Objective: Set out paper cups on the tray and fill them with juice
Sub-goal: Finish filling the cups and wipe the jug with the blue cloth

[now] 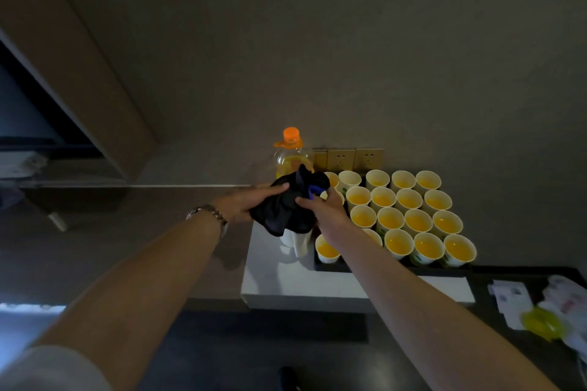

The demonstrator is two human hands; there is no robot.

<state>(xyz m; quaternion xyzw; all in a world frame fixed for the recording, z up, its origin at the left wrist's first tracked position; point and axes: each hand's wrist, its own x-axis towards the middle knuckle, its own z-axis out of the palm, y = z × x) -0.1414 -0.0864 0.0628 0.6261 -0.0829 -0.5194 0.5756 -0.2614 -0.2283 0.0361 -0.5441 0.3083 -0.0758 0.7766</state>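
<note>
Several white paper cups (389, 220) filled with orange juice stand in rows on a black tray (330, 266). A juice bottle (290, 154) with an orange cap stands upright behind the tray's left end. Both hands hold a black cloth (286, 209) above the white table, just left of the tray. My left hand (246, 201) lies with straight fingers along the cloth's left side. My right hand (320, 206) pinches the cloth's right side next to something blue. A white stack of cups (293, 240) shows under the cloth.
The tray sits on a white tabletop (286, 282) against the wall, below gold wall sockets (349, 158). Papers and a yellow-green object (541, 324) lie on the dark surface at the right. A dark counter runs off to the left.
</note>
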